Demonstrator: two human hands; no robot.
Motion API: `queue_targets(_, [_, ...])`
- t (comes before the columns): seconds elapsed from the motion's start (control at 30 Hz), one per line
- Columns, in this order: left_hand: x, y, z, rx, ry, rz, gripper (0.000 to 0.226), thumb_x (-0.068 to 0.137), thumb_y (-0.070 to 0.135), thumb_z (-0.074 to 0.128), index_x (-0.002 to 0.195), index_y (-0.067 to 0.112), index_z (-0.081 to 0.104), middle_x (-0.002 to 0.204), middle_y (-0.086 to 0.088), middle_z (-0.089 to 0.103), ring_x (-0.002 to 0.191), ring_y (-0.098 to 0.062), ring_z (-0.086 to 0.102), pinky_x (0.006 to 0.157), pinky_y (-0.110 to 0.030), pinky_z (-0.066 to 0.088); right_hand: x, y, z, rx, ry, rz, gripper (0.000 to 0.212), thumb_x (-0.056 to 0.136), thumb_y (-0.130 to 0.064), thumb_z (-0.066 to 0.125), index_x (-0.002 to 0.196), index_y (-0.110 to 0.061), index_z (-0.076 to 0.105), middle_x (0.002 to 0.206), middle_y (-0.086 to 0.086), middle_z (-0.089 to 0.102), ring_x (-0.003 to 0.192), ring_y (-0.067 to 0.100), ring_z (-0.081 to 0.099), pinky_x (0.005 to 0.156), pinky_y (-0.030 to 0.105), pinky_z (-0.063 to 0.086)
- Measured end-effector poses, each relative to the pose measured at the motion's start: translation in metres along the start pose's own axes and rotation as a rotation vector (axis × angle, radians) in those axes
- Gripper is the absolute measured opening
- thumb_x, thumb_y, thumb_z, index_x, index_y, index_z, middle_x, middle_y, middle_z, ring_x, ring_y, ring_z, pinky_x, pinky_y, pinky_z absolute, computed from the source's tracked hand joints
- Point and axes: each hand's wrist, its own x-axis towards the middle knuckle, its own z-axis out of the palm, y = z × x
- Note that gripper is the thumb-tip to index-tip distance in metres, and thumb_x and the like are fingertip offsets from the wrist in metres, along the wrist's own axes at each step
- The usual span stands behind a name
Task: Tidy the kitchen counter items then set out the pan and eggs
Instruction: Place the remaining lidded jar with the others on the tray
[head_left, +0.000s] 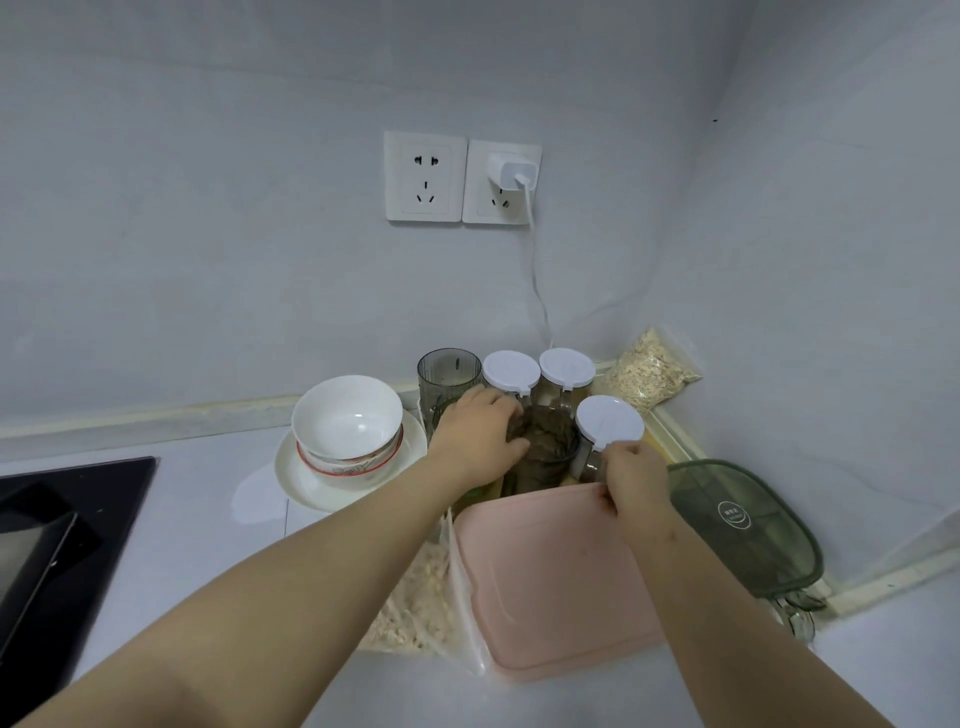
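Observation:
My left hand (480, 436) grips the rim of a dark ribbed glass cup (550, 447) standing among the jars at the back of the counter. My right hand (634, 483) pinches the far edge of a pink lid (550, 577) on a large container, just below a white-lidded jar (609, 422). Two more white-lidded jars (511, 371) (566, 368) and a second grey ribbed cup (449, 371) stand behind. No pan or eggs are in view.
Stacked white bowls (347, 423) sit on a white plate (291, 467) to the left. A black cooktop (57, 535) lies at far left. A green-lidded box (748, 525) sits at right, an oat bag (652, 371) in the corner, a bag of pale pieces (415, 603) beside the pink container. A charger cable (537, 280) hangs from the wall socket.

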Motion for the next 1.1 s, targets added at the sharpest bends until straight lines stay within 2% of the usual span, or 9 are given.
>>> queue_targets(0.1, [-0.020,-0.003,-0.015,-0.105,0.086,-0.036,0.032,0.091,0.027,0.053,0.120,0.017,0.056,0.127,-0.004,0.053,0.124,-0.022,0.040,0.102,-0.030,0.033,-0.024,-0.004,0.009,0.047,0.018,-0.124,0.015,0.093,-0.008,0.039,0.094,-0.010,0.054,0.080,0.011,0.053,0.054,0.017,0.047,0.046,0.025,0.033])
queue_targets(0.27, [-0.084,-0.018,-0.028,-0.235,0.266,-0.086,0.023,0.090,0.018,0.054,0.110,0.015,0.064,0.109,-0.003,0.061,0.109,-0.020,0.051,0.091,-0.024,0.036,-0.067,0.000,0.032,-0.052,-0.217,-0.275,0.016,0.091,-0.006,0.045,0.093,-0.014,0.059,0.082,0.002,0.058,0.058,0.014,0.050,0.042,0.015,0.035])
queue_targets(0.33, [-0.111,-0.024,-0.027,-0.250,0.175,-0.077,0.021,0.089,0.016,0.055,0.108,0.015,0.065,0.110,-0.003,0.062,0.108,-0.018,0.052,0.089,-0.022,0.036,-0.080,0.007,0.040,-0.138,-0.295,-0.294,0.015,0.090,-0.009,0.047,0.087,-0.016,0.060,0.074,0.000,0.056,0.059,0.014,0.051,0.046,0.017,0.035])
queue_targets(0.5, [-0.141,-0.034,-0.014,-0.237,-0.079,-0.183,0.032,0.090,0.011,0.049,0.120,0.017,0.057,0.128,-0.003,0.053,0.120,-0.017,0.047,0.099,-0.025,0.036,-0.109,0.025,0.042,-0.444,-0.328,-0.386,0.009,0.088,-0.019,0.052,0.081,-0.023,0.056,0.082,-0.006,0.058,0.085,0.018,0.054,0.074,0.026,0.037])
queue_targets(0.67, [-0.153,-0.035,-0.004,-0.221,-0.195,-0.294,0.038,0.089,0.010,0.045,0.126,0.016,0.052,0.130,-0.006,0.053,0.118,-0.022,0.050,0.100,-0.032,0.041,-0.130,0.037,0.040,-0.733,-0.345,-0.394,0.021,0.081,-0.043,0.057,0.081,-0.023,0.050,0.087,-0.002,0.064,0.081,0.022,0.058,0.068,0.027,0.039])
queue_targets(0.77, [-0.158,-0.035,-0.003,-0.220,-0.204,-0.303,0.038,0.089,0.009,0.045,0.126,0.015,0.052,0.129,-0.006,0.054,0.117,-0.022,0.050,0.100,-0.032,0.041,-0.129,0.041,0.041,-0.856,-0.359,-0.408,0.011,0.086,-0.034,0.051,0.085,-0.023,0.050,0.092,-0.001,0.064,0.082,0.023,0.060,0.067,0.026,0.039])
queue_targets(0.87, [-0.163,-0.037,-0.010,-0.272,-0.174,-0.318,0.039,0.091,0.006,0.043,0.128,0.014,0.051,0.132,-0.006,0.052,0.120,-0.021,0.049,0.098,-0.027,0.040,-0.128,0.041,0.043,-0.798,-0.346,-0.488,0.015,0.091,-0.023,0.046,0.076,-0.021,0.047,0.083,-0.001,0.057,0.077,0.023,0.052,0.065,0.025,0.038])
queue_targets(1.0, [-0.169,-0.045,-0.023,-0.373,-0.088,-0.383,0.038,0.092,0.004,0.040,0.126,0.015,0.052,0.132,-0.004,0.051,0.118,-0.018,0.050,0.086,-0.017,0.037,-0.135,0.034,0.051,-0.507,-0.387,-0.574,0.023,0.093,-0.013,0.046,0.070,-0.015,0.041,0.066,-0.002,0.045,0.068,0.017,0.040,0.060,0.030,0.032])
queue_targets(1.1, [-0.171,-0.050,-0.034,-0.430,0.024,-0.427,0.038,0.092,0.004,0.040,0.127,0.015,0.051,0.131,-0.003,0.053,0.118,-0.018,0.049,0.087,-0.018,0.034,-0.140,0.020,0.058,-0.304,-0.433,-0.633,0.023,0.094,-0.010,0.047,0.072,-0.012,0.041,0.063,-0.003,0.039,0.060,0.011,0.032,0.055,0.023,0.027])
